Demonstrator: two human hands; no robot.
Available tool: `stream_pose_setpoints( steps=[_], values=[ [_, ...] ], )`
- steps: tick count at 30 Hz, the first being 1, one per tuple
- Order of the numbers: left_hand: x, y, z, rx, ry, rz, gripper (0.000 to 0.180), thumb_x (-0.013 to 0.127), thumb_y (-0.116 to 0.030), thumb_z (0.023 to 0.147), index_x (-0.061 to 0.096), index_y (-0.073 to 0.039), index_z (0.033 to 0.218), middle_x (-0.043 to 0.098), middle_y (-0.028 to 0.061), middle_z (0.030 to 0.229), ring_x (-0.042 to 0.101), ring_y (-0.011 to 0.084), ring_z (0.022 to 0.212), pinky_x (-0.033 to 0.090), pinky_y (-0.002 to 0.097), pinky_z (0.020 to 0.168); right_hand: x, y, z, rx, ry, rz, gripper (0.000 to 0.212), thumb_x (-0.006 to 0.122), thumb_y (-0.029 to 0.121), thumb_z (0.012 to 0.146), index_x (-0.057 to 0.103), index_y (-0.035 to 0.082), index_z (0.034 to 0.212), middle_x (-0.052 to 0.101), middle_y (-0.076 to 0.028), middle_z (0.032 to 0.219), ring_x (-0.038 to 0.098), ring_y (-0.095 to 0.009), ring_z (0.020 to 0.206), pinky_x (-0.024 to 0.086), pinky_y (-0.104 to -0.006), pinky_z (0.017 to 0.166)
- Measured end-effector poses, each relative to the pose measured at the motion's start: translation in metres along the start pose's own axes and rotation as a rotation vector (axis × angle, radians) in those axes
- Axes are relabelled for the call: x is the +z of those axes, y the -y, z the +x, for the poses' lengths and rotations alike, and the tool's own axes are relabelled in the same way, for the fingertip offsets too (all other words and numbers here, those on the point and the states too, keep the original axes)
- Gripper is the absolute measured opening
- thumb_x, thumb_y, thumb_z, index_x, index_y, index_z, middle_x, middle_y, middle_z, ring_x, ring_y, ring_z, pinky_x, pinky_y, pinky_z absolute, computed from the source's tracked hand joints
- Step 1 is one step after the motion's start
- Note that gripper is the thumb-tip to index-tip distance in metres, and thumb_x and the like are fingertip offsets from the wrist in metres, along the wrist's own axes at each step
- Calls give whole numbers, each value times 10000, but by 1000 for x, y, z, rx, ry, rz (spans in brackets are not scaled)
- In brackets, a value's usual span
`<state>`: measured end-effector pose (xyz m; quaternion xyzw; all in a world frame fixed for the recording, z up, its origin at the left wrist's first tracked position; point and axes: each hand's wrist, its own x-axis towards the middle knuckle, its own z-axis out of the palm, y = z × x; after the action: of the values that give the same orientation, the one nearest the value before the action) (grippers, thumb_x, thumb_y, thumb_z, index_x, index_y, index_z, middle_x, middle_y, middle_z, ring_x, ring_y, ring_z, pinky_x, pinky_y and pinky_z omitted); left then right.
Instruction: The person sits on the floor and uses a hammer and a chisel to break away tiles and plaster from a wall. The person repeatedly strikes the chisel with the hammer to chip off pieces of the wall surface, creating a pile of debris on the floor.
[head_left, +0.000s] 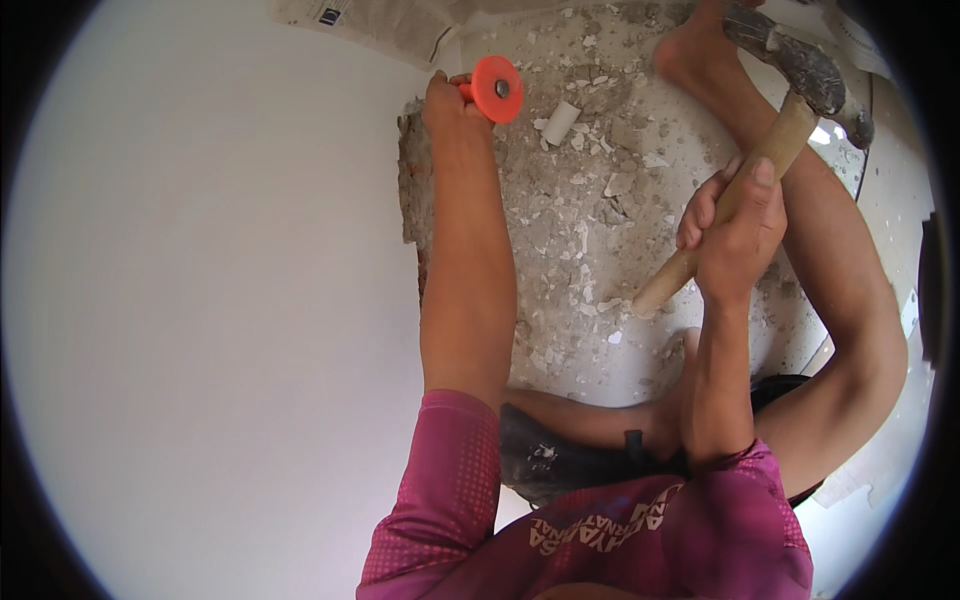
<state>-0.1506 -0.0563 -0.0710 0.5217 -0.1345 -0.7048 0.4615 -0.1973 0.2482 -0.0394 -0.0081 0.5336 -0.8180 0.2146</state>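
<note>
My left hand [452, 105] is closed around a chisel with a round orange hand guard [488, 107]; its metal striking end faces up toward me. The chisel's tip is hidden behind the hand, close to the foot of the white wall [220, 250]. In my right hand [742, 228] is a hammer [815, 75], gripped by its wooden handle. Its dark, worn head is raised at the upper right, well apart from the chisel. Beside my left forearm, the bottom of the wall has a rough, broken edge [410, 185].
Broken plaster chips [620, 185] and dust litter the floor between my arms. A short white tube-like piece [561, 123] lies among them. My bent leg [850, 250] borders the right side. Printed paper sheeting [390, 30] lies along the far edge.
</note>
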Motion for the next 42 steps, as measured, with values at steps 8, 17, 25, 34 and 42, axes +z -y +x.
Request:
stream_pose_setpoints(
  steps=[8,17,25,34,42],
  values=[
    [-1,-4,2,-14,43,60,225,431,-193,1034,386,-46,870,444,34,749,439,146,612,466,294,525,-14,19,16,-55,-59,20,473,327,483,1049,441,36,941,429,-55,569,415,-132,413,395,-278,408],
    [-5,-10,3,4,37,5,256,411,-209,1039,389,-43,846,455,44,788,457,153,664,485,310,580,2,34,23,-68,-146,325,543,260,581,1023,413,64,952,430,-72,601,419,-186,427,417,-307,430],
    [-2,-9,15,-9,91,88,298,379,-244,1036,424,-21,843,511,86,850,511,196,697,525,339,642,75,-80,-9,7,357,-378,393,510,364,1013,574,-23,972,547,-144,630,578,-266,575,461,-402,577],
    [14,-11,26,-53,79,-24,278,363,-238,1040,431,-22,879,509,85,826,533,182,715,548,377,690,74,-108,-4,-216,52,56,381,437,407,1039,504,81,854,496,0,599,466,-75,469,440,-272,421],
    [-14,-16,24,-111,71,-129,208,429,-201,1030,400,-48,893,472,65,793,471,138,662,511,315,582,31,-29,5,113,210,-236,302,518,293,1020,572,5,945,487,-4,611,504,-80,531,399,-260,496]
  ],
)
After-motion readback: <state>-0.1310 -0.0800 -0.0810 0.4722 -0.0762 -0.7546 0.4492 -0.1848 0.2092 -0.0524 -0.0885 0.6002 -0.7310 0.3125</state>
